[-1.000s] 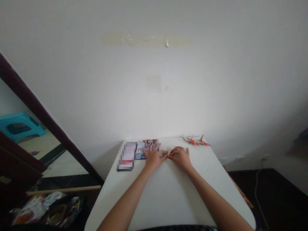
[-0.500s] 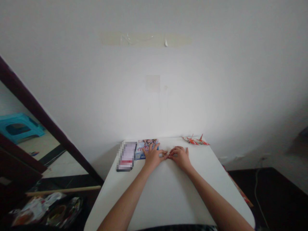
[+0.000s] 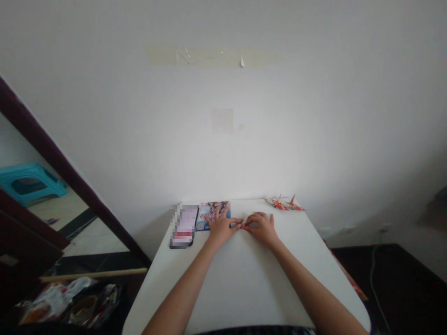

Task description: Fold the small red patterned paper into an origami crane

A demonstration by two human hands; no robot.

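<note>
You face a pale wall (image 3: 244, 139) with tape strips (image 3: 213, 56); a white table (image 3: 244, 279), dark floor (image 3: 401, 279) right, blue stool (image 3: 30, 184) far left.

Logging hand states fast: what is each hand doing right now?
Left hand: flat, open, fingers on the colourful paper.
Right hand: resting on the table, grip cannot be told.

near table (image 3: 244, 279) bare, far edge crowded — phone (image 3: 184, 226), leaflet (image 3: 209, 215), paper cranes (image 3: 285, 204)

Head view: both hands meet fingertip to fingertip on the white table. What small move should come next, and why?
Probably press the fingertips down and slide them apart along the table. The left hand and right hand lie flat, tips meeting; whatever lies between them is too small to tell. Folded paper cranes stand nearby.
</note>
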